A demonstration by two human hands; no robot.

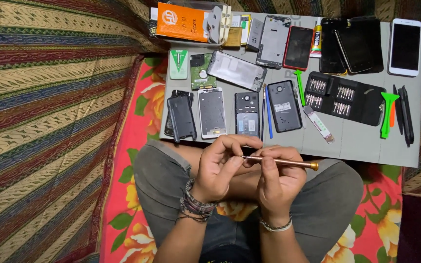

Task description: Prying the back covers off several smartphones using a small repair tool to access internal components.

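Note:
My right hand (278,175) grips a slim copper-coloured screwdriver (288,162) that lies level, its butt end pointing right. My left hand (222,163) pinches the tool's tip between thumb and fingers; what sits at the tip is too small to tell. Both hands hover over my lap, just below the front edge of a grey work mat (356,141). Nearest on the mat are a dark phone body (247,114) and a blue pry stick (268,112).
The mat holds several opened phones and frames, a black bit case (344,97), green pry tools (388,109), a hard drive (201,70), an orange box (181,22) and a white phone (405,46). A striped cloth lies left, a floral sheet underneath.

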